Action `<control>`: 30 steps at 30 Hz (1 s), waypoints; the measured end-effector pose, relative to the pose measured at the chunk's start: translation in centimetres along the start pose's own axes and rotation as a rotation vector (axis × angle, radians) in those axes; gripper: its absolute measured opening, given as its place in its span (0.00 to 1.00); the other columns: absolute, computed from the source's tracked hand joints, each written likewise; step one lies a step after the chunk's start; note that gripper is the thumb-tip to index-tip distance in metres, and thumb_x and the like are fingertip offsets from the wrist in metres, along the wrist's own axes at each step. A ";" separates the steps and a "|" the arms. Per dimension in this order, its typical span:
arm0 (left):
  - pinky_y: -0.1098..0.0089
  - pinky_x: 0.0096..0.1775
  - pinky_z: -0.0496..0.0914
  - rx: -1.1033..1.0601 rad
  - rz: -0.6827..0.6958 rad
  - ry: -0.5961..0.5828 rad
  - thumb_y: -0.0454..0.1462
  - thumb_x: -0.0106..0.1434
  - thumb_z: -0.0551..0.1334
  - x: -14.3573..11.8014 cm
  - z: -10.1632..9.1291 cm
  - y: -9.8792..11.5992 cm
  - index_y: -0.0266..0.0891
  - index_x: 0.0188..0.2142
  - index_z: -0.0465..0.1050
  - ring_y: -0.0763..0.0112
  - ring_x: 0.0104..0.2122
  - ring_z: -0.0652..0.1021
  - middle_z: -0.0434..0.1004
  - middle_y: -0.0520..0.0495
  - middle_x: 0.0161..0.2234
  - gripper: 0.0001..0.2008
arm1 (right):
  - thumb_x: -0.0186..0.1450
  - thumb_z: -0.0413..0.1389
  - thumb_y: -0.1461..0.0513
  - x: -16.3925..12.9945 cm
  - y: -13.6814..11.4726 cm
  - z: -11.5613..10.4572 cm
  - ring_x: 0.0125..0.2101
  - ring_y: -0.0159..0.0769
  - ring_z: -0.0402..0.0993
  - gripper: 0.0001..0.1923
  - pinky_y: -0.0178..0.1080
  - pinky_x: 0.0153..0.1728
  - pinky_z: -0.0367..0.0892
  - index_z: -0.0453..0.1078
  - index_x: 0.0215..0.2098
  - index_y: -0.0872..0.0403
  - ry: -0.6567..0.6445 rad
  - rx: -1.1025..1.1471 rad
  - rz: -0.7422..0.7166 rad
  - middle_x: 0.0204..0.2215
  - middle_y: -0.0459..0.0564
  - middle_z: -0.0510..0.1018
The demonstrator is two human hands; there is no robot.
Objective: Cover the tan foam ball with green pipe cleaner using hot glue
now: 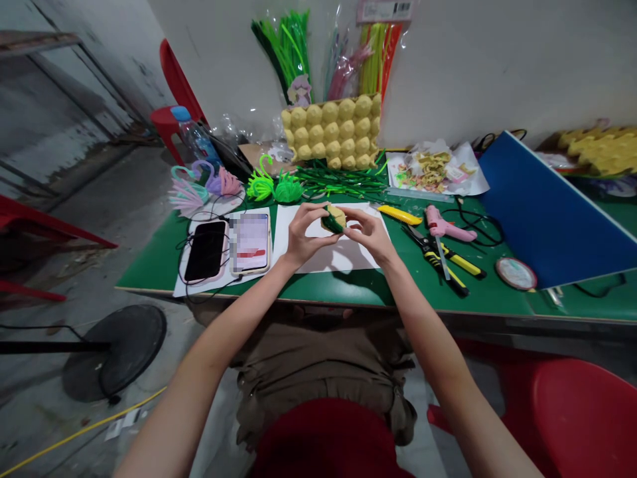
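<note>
Between my two hands, above a sheet of white paper [293, 229], is a small piece of yellow egg carton [338, 216] with dark green pipe cleaner along its left and lower side. My left hand [306, 234] grips its left side between thumb and fingers. On the other side, my right hand [369, 232] pinches its right edge with thumb and fingertips. Just right of the paper lie a yellow utility knife [399, 214], a pink glue gun [448, 226] and black-and-yellow pliers [460, 260].
Two phones [206, 251] with cables lie at the left. Pipe-cleaner swans [261, 182], loose green pipe cleaners [343, 180] and a yellow egg tray [333, 129] stand behind. A blue board [552, 206] leans at the right, near a roll of tape [516, 273].
</note>
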State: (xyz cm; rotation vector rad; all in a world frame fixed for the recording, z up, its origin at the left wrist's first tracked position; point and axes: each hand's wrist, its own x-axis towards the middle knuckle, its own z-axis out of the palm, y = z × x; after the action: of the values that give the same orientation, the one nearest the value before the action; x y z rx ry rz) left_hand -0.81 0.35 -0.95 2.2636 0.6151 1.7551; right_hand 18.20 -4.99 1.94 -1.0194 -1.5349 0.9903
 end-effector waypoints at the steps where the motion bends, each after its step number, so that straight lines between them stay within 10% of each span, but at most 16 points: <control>1: 0.55 0.50 0.77 -0.001 0.014 0.010 0.45 0.56 0.76 0.0 0.0 0.0 0.43 0.47 0.72 0.58 0.49 0.82 0.79 0.45 0.46 0.24 | 0.57 0.65 0.43 0.0 0.0 0.0 0.51 0.46 0.76 0.32 0.50 0.54 0.70 0.76 0.55 0.48 -0.001 0.004 0.000 0.55 0.54 0.80; 17: 0.55 0.48 0.78 0.145 0.094 -0.114 0.55 0.59 0.70 -0.5 -0.3 -0.8 0.44 0.47 0.76 0.57 0.50 0.81 0.79 0.39 0.50 0.24 | 0.56 0.66 0.42 -0.1 -0.1 0.4 0.51 0.46 0.77 0.31 0.51 0.54 0.70 0.75 0.53 0.47 0.025 -0.044 -0.011 0.53 0.53 0.81; 30: 0.51 0.56 0.73 0.113 0.199 -0.178 0.44 0.67 0.66 -0.1 0.1 0.0 0.48 0.55 0.67 0.55 0.60 0.77 0.75 0.39 0.59 0.19 | 0.54 0.67 0.46 -0.1 -0.1 0.6 0.49 0.47 0.76 0.29 0.51 0.53 0.68 0.73 0.50 0.48 0.197 -0.248 -0.126 0.50 0.53 0.81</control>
State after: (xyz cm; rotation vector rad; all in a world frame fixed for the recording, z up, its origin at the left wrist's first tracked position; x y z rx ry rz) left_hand -0.78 0.29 -1.10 2.6039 0.4792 1.6128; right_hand 17.65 -5.19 1.88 -1.1413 -1.5605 0.6033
